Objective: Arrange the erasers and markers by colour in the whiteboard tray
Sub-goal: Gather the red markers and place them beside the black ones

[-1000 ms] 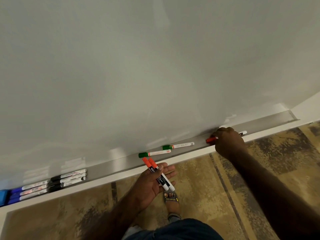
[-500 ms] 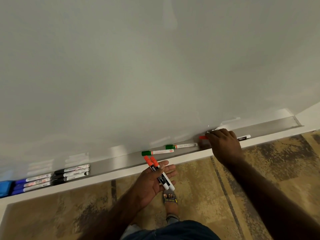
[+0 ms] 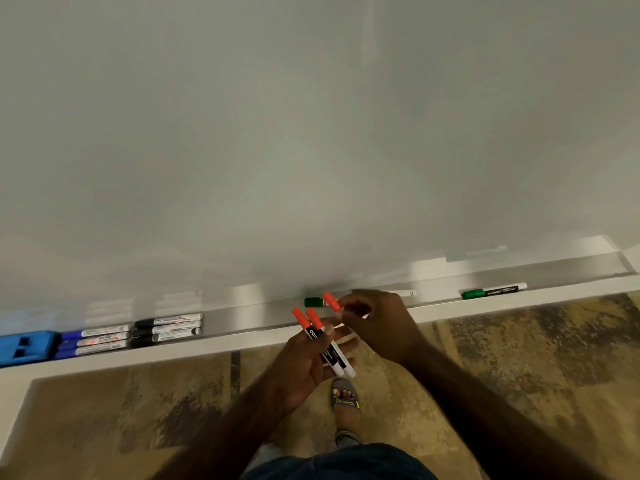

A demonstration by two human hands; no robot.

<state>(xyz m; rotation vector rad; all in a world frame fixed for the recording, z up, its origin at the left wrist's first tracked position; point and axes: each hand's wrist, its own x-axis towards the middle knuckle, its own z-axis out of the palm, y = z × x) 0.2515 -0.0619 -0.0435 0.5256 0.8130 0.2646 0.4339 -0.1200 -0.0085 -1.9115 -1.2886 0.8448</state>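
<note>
Your left hand (image 3: 313, 362): palm up, thumb pinning two red markers (image 3: 320, 341) | your right hand (image 3: 375, 323): pinching third red marker (image 3: 333, 302) just above them | tray (image 3: 242, 318): blue eraser (image 3: 26, 346), blue markers (image 3: 93, 339), black markers (image 3: 166, 329) grouped left; green marker (image 3: 493, 291) right

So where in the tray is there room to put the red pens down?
Bare tray lies between the black markers and the green marker by the hands. More lies beyond the far green marker. The left end is crowded.

whiteboard tray (image 3: 242, 318) holds blue eraser (image 3: 26, 345), blue markers (image 3: 93, 338), black markers (image 3: 168, 329); green markers (image 3: 493, 292) rightward
</note>
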